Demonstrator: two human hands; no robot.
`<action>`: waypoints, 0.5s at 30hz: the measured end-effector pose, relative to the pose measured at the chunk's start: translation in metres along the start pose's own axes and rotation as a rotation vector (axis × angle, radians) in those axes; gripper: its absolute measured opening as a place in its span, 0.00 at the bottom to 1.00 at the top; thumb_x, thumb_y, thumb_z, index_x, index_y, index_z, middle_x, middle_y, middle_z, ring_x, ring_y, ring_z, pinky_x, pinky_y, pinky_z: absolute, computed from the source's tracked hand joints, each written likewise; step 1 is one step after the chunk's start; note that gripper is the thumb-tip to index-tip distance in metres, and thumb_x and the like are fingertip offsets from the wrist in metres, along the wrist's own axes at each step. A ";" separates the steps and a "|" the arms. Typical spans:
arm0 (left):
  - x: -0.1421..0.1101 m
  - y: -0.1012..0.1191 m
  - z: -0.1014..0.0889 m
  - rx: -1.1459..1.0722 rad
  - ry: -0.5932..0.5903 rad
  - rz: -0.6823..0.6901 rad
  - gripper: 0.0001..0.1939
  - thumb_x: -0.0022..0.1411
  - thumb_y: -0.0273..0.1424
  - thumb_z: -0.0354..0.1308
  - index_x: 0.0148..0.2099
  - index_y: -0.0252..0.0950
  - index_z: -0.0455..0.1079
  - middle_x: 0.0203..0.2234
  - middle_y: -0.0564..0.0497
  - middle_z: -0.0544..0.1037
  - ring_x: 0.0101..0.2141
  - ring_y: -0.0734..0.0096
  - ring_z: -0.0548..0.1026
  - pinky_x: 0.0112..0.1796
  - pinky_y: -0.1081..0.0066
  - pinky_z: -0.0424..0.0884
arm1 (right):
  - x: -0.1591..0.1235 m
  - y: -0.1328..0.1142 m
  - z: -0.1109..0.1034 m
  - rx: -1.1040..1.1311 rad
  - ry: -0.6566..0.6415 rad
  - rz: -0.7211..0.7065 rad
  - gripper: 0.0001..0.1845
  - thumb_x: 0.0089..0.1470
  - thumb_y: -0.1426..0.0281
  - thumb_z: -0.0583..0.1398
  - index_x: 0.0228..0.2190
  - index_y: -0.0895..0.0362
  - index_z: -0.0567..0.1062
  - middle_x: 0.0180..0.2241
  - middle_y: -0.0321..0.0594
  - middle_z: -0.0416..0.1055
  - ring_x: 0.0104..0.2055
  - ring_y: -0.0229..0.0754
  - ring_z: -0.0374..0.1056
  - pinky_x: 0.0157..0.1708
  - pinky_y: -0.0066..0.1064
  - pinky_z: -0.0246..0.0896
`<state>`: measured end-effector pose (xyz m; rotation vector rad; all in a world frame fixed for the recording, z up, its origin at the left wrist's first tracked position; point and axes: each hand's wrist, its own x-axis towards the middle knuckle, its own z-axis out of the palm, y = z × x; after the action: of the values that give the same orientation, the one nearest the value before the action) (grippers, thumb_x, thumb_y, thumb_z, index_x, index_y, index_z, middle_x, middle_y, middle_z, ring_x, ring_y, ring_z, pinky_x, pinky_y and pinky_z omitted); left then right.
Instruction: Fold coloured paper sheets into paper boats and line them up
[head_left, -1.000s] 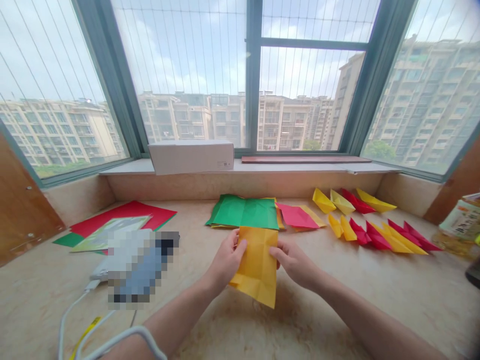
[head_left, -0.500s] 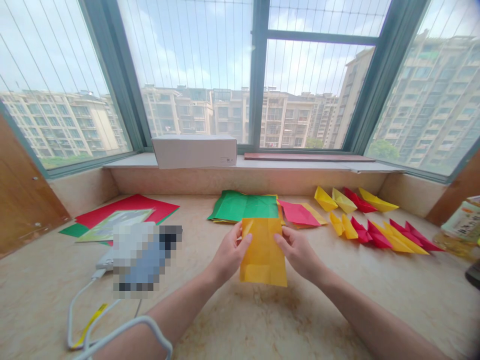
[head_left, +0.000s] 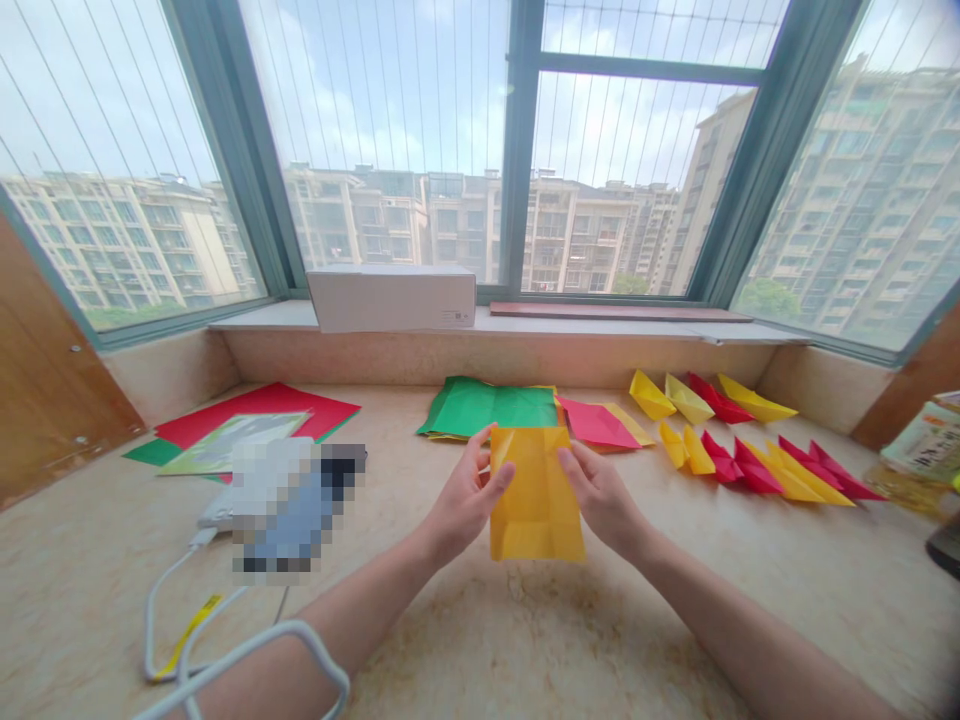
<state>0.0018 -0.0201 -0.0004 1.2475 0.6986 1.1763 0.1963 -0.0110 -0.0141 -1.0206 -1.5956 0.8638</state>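
My left hand [head_left: 469,495] and my right hand [head_left: 600,497] hold a folded sheet of yellow origami paper [head_left: 537,495] up between them, gripping its side edges with fingers and thumbs. The sheet is a crease-marked rectangle with a fold across its lower part. Just beyond it lie a green paper sheet [head_left: 487,408] on a small stack and a pink paper sheet [head_left: 596,422]. Several folded yellow and red paper boats [head_left: 754,470] stand in rows to the right of my right hand.
Red and green sheets [head_left: 255,415] lie at the left, next to a pixelated object [head_left: 289,505] with a white cable [head_left: 187,625]. A white box [head_left: 391,298] sits on the window sill. A bottle [head_left: 926,445] stands at the far right.
The yellow paper has moved up and to the right, turning from a tilt to nearly straight. Both hands moved with it, and the view has tilted slightly.
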 end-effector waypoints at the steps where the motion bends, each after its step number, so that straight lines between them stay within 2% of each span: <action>1: 0.000 -0.001 0.000 0.001 -0.003 0.002 0.45 0.56 0.44 0.65 0.67 0.39 0.45 0.54 0.37 0.71 0.45 0.56 0.78 0.43 0.62 0.74 | -0.001 0.000 0.001 0.021 -0.024 -0.017 0.28 0.61 0.46 0.49 0.40 0.55 0.74 0.30 0.41 0.74 0.32 0.46 0.70 0.31 0.33 0.66; 5: -0.001 0.000 0.000 0.059 0.050 -0.017 0.47 0.52 0.40 0.69 0.66 0.41 0.46 0.52 0.38 0.73 0.43 0.55 0.79 0.40 0.63 0.76 | -0.005 -0.002 0.003 0.067 -0.173 -0.068 0.35 0.62 0.44 0.40 0.45 0.55 0.73 0.32 0.41 0.73 0.30 0.43 0.69 0.29 0.32 0.64; 7: -0.001 0.000 -0.001 0.112 0.080 -0.011 0.47 0.50 0.39 0.70 0.65 0.40 0.48 0.49 0.39 0.75 0.41 0.56 0.80 0.39 0.64 0.76 | -0.007 -0.004 0.005 0.055 -0.228 -0.083 0.35 0.62 0.44 0.39 0.46 0.55 0.72 0.33 0.41 0.73 0.29 0.42 0.68 0.28 0.31 0.63; 12: -0.004 -0.003 -0.002 0.247 0.045 0.044 0.44 0.51 0.39 0.69 0.65 0.40 0.52 0.44 0.43 0.77 0.38 0.59 0.80 0.37 0.66 0.75 | -0.009 -0.010 0.010 0.001 -0.265 -0.020 0.26 0.59 0.46 0.52 0.38 0.56 0.71 0.28 0.38 0.72 0.27 0.39 0.68 0.26 0.28 0.62; 15: -0.006 -0.007 0.000 0.270 -0.012 0.048 0.45 0.51 0.36 0.69 0.66 0.41 0.50 0.44 0.43 0.77 0.39 0.59 0.79 0.39 0.65 0.75 | -0.007 -0.009 0.010 0.044 -0.198 0.021 0.24 0.58 0.48 0.55 0.34 0.57 0.71 0.25 0.36 0.70 0.24 0.37 0.66 0.23 0.28 0.60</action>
<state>0.0020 -0.0253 -0.0079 1.5016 0.8430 1.1385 0.1853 -0.0217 -0.0110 -0.9454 -1.7248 1.0362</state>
